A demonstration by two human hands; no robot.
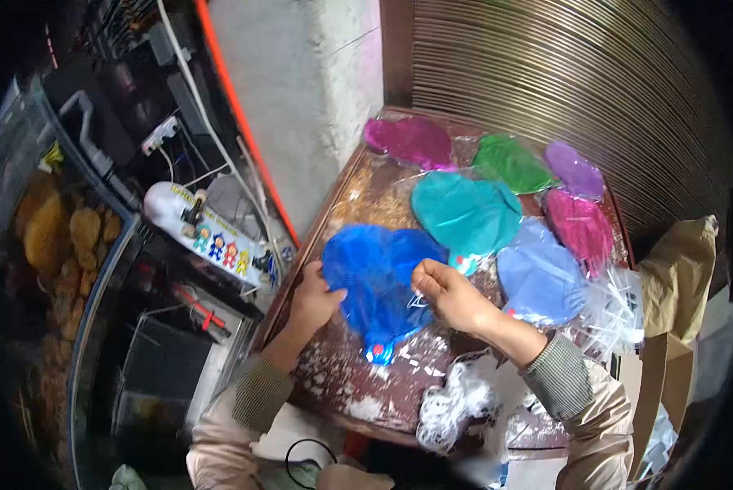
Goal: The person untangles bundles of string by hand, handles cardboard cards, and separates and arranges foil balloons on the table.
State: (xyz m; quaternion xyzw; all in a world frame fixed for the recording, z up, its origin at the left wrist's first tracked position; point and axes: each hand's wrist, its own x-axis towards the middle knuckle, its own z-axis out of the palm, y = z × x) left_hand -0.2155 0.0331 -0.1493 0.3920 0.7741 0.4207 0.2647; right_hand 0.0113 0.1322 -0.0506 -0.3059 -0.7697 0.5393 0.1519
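Observation:
A flat blue heart-shaped piece [374,278] with a small red and white end toward me lies between my hands. My left hand [313,300] has its thumb and fingers closed on its left edge. My right hand [456,300] is pinched at its right side, on a thin white string [418,300]. Behind it, a teal piece [468,214] lies close by, and a light blue piece [539,273] lies to the right. Near the front edge sits a tangle of white string [456,404].
Farther back on the worn table [354,192] are magenta [411,143], green [512,163] and purple [574,170] pieces. Clear plastic strips [611,314] lie at the right, beside a cardboard box [672,371]. A white power strip [207,233] is at the left.

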